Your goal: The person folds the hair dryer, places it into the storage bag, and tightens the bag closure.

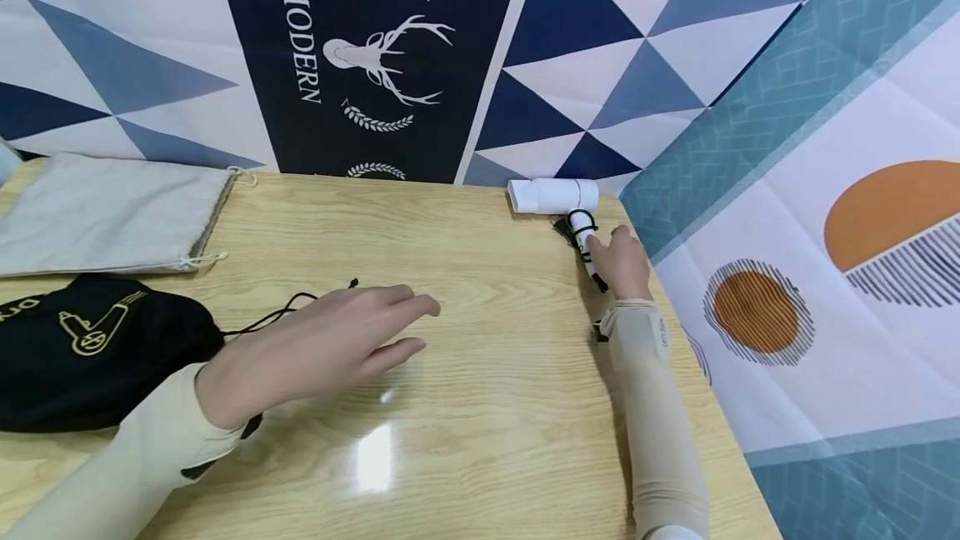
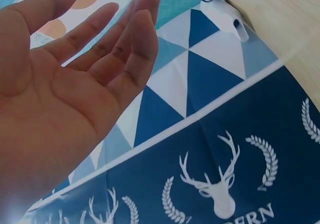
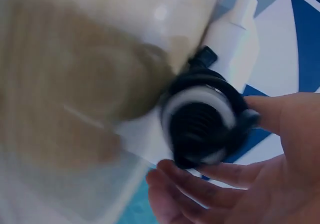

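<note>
Quantities: one white hair dryer, one grey pouch, one black pouch. The hair dryer lies at the far right corner of the bench. Right hand: arm extended forward, thumb and fingers at the handle; whether they grip cannot be told. Left hand: raised above the bench, wide, fingers extended. Both pouches are cut off at the head view's left edge. The right wrist view is blurred on its left side.
</note>
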A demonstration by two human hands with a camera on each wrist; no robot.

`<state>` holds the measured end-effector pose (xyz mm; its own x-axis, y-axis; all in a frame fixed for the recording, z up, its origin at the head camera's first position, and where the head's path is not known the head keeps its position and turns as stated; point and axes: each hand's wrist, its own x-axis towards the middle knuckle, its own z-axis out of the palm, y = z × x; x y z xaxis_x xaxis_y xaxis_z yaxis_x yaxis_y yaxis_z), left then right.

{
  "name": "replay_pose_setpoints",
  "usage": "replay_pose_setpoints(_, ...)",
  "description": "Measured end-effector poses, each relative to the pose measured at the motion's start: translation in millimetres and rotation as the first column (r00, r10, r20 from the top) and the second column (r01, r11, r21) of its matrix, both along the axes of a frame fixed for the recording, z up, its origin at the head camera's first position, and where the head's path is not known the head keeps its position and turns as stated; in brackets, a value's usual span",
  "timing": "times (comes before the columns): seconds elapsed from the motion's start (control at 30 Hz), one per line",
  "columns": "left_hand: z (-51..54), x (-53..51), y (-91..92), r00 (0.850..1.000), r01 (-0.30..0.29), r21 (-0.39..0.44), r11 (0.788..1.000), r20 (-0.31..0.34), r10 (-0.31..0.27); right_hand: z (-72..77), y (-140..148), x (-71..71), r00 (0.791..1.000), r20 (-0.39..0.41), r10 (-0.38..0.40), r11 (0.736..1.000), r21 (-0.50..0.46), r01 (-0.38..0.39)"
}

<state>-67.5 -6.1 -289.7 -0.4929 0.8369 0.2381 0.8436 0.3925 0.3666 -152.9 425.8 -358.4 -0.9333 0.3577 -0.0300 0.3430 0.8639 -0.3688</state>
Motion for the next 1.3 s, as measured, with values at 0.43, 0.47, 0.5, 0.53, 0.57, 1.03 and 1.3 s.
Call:
replay_pose_setpoints(0.43, 7.2, -16.6, 20.2, 0.999, 0.006, 0.050, 0.999, 0.049, -0.008, -13.5, 3.9, -4.9, 0.985, 0.148, 0.090, 0.989, -0.125, -0.072)
replay_pose_setpoints(0.47, 7.9, -17.0, 19.1, 0.999, -0.003, 0.048, 0.999, 0.053, 0.001, -13.8, 4.1, -4.9, 0.985, 0.150, 0.089, 0.988, -0.135, -0.069)
replay_pose_setpoints(0.5, 8.5, -17.5, 17.7, 0.998, -0.012, 0.047, 0.999, 0.058, 0.009, -14.2, 4.3, -4.8, 0.985, 0.153, 0.085, 0.988, -0.144, -0.063)
replay_pose_setpoints(0.53, 9.1, -18.3, 16.3, 0.998, -0.019, 0.048, 0.999, 0.061, 0.016, -14.2, 4.5, -4.6, 0.985, 0.155, 0.078, 0.987, -0.148, -0.055)
replay_pose_setpoints(0.57, 9.4, -19.4, 15.0, 0.998, -0.024, 0.051, 0.998, 0.067, 0.021, -14.3, 4.6, -4.8, 0.986, 0.156, 0.066, 0.988, -0.148, -0.042)
replay_pose_setpoints(1.03, 20.6, -43.0, -6.2, 0.991, -0.128, 0.113, 0.985, 0.047, 0.124, -18.4, 4.1, -7.5, 0.999, 0.051, -0.019, 0.983, -0.179, 0.028)
replay_pose_setpoints(1.3, 24.8, -49.6, -14.5, 0.987, -0.161, 0.127, 0.979, 0.030, 0.158, -20.7, 2.8, -12.0, 0.997, -0.074, 0.002, 0.966, -0.256, -0.021)
